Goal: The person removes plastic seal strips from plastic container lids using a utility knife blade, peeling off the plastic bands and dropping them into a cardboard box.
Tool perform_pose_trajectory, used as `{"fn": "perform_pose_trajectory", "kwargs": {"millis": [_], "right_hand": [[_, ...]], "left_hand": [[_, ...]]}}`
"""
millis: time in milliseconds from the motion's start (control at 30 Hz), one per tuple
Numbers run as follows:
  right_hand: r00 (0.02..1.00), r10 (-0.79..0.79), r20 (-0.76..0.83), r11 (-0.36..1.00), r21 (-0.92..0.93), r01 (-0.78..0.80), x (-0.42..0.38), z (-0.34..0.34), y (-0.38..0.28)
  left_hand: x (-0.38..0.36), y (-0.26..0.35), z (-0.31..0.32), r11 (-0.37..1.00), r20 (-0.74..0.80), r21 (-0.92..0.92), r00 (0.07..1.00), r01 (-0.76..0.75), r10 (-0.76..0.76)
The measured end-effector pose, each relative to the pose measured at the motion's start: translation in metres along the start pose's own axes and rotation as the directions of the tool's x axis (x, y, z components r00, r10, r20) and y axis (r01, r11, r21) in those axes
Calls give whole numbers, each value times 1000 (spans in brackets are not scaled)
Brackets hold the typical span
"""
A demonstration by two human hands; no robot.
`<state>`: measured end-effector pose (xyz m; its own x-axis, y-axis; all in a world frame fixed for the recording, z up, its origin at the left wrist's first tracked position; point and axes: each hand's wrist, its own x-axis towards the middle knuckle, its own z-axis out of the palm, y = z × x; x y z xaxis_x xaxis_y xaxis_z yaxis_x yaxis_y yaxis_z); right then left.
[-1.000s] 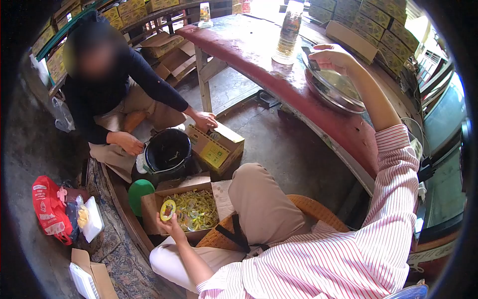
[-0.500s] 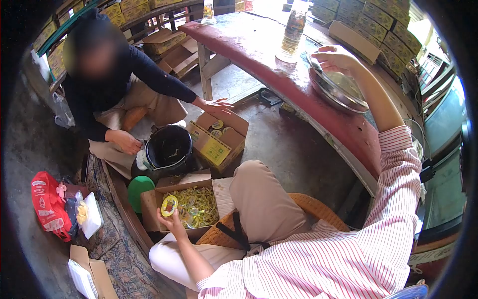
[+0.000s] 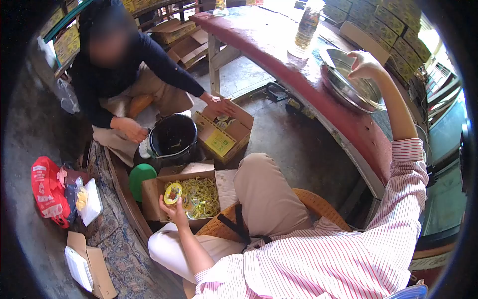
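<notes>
The largest thing is the red desk (image 3: 254,32), which goes from the upper middle toward the right side. Across from the wearer sits another person (image 3: 104,87) in dark sleeves; one hand of this person is at the side of the black bucket (image 3: 168,130), and the other is at the flap of a printed carton (image 3: 217,143), inside which round lids are visible. Near the knees of the wearer stands an open box (image 3: 152,197), filled with thin yellow-green pieces (image 3: 206,189). A metal basin (image 3: 339,90) is on the desk, and a tall bottle (image 3: 304,32) stands near it. On the left lies a red bag (image 3: 47,189).

The right hand (image 3: 366,66) is raised at the basin, with its thumb and fingers apart and curved; I cannot tell if it touches the rim. The left hand (image 3: 174,212) is in front of the open box, and its fingers are clamped on the smallest thing, a yellow-rimmed cup (image 3: 173,193), which is held tilted over the left part of this box.
</notes>
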<state>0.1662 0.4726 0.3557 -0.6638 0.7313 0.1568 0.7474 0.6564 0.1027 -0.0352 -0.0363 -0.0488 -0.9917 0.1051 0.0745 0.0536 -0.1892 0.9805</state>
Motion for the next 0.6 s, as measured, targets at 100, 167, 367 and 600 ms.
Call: {"fn": "perform_pose_trajectory", "kwargs": {"millis": [100, 167, 367, 600], "right_hand": [[1000, 21, 21, 1000, 7, -22, 6, 2, -1], [997, 6, 81, 987, 160, -19, 14, 6, 5], [984, -52, 169, 998, 34, 47, 13, 29, 10], [993, -6, 118, 967, 254, -24, 4, 1, 22]], "left_hand": [[0, -2, 1, 997, 3, 52, 999, -49, 49], [-2, 6, 5, 1000, 4, 26, 1000, -15, 15], [-2, 12, 9, 999, 13, -38, 1000, -4, 4], [-3, 21, 16, 996, 20, -74, 999, -43, 44]]}}
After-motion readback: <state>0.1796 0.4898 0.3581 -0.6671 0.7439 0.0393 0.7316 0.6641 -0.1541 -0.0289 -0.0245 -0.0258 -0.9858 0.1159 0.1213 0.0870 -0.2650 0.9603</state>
